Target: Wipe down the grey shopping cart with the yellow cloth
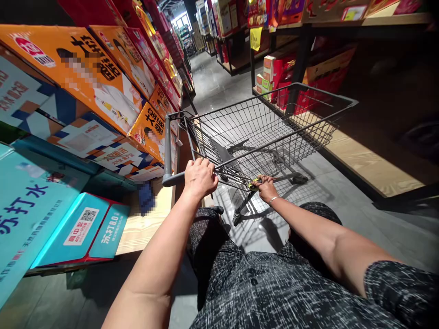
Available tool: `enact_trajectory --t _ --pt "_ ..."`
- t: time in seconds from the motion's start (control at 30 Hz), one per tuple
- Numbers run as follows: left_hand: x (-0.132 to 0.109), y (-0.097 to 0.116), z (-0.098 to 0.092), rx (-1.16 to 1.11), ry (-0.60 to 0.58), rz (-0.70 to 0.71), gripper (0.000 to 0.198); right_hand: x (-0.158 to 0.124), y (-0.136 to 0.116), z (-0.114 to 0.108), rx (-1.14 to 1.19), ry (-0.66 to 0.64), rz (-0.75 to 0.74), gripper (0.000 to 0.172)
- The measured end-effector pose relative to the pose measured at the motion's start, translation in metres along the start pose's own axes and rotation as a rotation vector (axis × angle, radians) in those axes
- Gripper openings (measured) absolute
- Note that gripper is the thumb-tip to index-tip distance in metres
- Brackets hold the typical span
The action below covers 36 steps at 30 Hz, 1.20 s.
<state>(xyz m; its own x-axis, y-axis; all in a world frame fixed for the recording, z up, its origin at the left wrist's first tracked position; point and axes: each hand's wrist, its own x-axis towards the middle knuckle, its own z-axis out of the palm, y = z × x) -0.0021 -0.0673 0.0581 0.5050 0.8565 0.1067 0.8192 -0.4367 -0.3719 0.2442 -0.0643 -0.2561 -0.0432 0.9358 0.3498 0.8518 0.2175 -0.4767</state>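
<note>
An unloaded wire shopping cart (260, 123) stands in front of me, its grey handle (168, 146) to the left. My left hand (200, 179) is closed around the grey bar near the handle's corner. Lower and to the right, my right hand (266, 188) has its fingers curled at the cart's lower rear frame. A small yellow-green piece (254, 184) shows at those fingertips; whether it belongs to the cart I cannot tell. Beneath the basket, a caster wheel (236, 218) rests on the floor close to my feet.
Stacked orange cartons (78, 73) and turquoise cartons (68, 228) line the left side on a wooden shelf (147, 224). On the right, a dark-framed shelf (366, 160) runs close beside the cart and holds red packages (308, 98). A grey tiled aisle (209, 73) leads away ahead.
</note>
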Motion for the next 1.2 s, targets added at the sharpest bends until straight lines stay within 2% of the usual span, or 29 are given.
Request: enact_trajectory --t 0.07,0.13,0.23,0.3,0.37,0.53,0.6,0.7,0.8,0.9,1.0,1.2 --pt "0.003 0.009 -0.002 0.020 -0.006 -0.060 0.020 0.009 -0.017 -0.015 0.063 0.066 -0.067 0.046" --pt "0.008 0.023 -0.002 0.009 -0.007 -0.094 0.023 0.022 -0.036 -0.037 0.114 0.180 -0.150 0.049" --pt "0.019 0.045 0.007 -0.069 -0.014 -0.064 0.044 0.045 -0.058 -0.069 0.125 0.362 -0.212 0.045" --pt "0.028 0.055 0.016 -0.127 -0.025 -0.048 0.055 0.055 -0.063 -0.078 0.090 0.395 -0.212 0.043" --pt "0.035 0.060 0.023 -0.166 -0.030 -0.053 0.056 0.057 -0.056 -0.072 0.064 0.349 -0.213 0.044" --pt "0.045 0.054 0.032 -0.164 -0.028 -0.065 0.040 0.035 -0.019 -0.032 0.029 0.217 -0.105 0.048" --pt "0.047 0.051 0.033 -0.149 -0.028 -0.062 0.038 0.030 -0.017 -0.033 0.032 0.212 -0.105 0.050" --pt "0.050 0.047 0.035 -0.136 -0.023 -0.072 0.038 0.041 -0.041 -0.061 0.069 0.293 -0.192 0.054" --pt "0.054 0.045 0.037 -0.140 -0.034 -0.076 0.036 0.068 -0.077 -0.099 0.074 0.382 -0.288 0.052" --pt "0.055 0.043 0.038 -0.154 -0.027 -0.064 0.034 0.098 -0.090 -0.126 0.010 0.327 -0.344 0.051" --pt "0.055 0.042 0.040 -0.166 -0.018 -0.053 0.034 0.119 -0.063 -0.145 -0.069 0.259 -0.279 0.051" --pt "0.058 0.039 0.042 -0.174 -0.007 -0.052 0.041 0.137 0.050 -0.201 -0.184 0.284 0.105 0.050"
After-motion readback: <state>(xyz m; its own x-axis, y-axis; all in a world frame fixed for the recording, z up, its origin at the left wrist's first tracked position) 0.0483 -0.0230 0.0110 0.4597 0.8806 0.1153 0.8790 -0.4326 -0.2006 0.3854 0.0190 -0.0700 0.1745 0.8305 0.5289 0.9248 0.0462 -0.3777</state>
